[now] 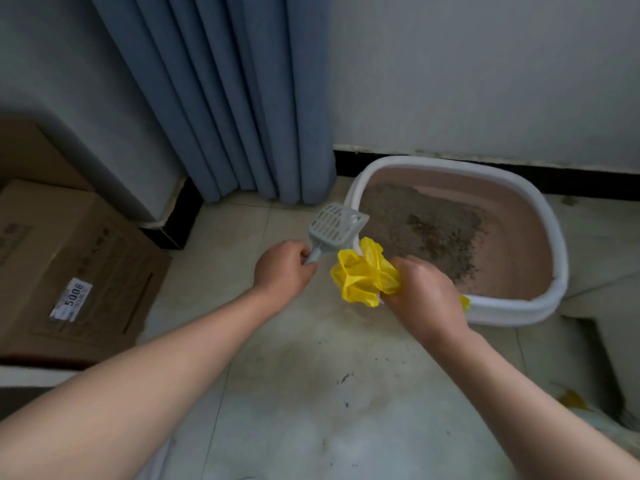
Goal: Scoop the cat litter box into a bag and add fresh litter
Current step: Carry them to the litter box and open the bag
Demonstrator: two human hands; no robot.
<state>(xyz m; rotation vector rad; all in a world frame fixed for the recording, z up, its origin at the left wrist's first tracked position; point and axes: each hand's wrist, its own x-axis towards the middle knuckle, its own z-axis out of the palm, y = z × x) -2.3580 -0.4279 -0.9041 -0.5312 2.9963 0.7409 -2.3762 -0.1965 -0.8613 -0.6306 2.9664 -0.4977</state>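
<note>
left hand (282, 268): gripping the handle of the scoop, fingers curled tight round it, knuckles facing up; hanging over the floor left of the litter box.
right hand (426, 292): clutching the yellow bag in a closed fist, back of hand facing the camera; hovering over the near left corner of the litter box.
scoop (334, 226): grey slotted plastic, held off the floor, head pointing far and right, its far corner sitting just at the box's left rim; nothing showing in the head.
yellow bag (363, 277): thin plastic, bunched and crumpled, puffing out left of the right fist, just below the scoop head; a small yellow end is poking out on the fist's right side against the rim. Whether it is touching the scoop, cannot tell.
litter box (554, 237): white rim, pinkish inner walls, sitting on the floor at right, far side close to the wall.
litter (433, 230): grey-brown, lying in the left and middle of the box, darker patch in the middle; near right part of the pan bottom is showing bare.
floor (284, 348): pale tiles, stained, dark grains lying scattered near the middle.
curtain (225, 98): blue-grey, hanging to the floor, far centre, left of the box.
cardboard box (69, 244): sitting at far left, white sticker reading 5008 on top.
baseboard (485, 166): black strip running behind the litter box.
</note>
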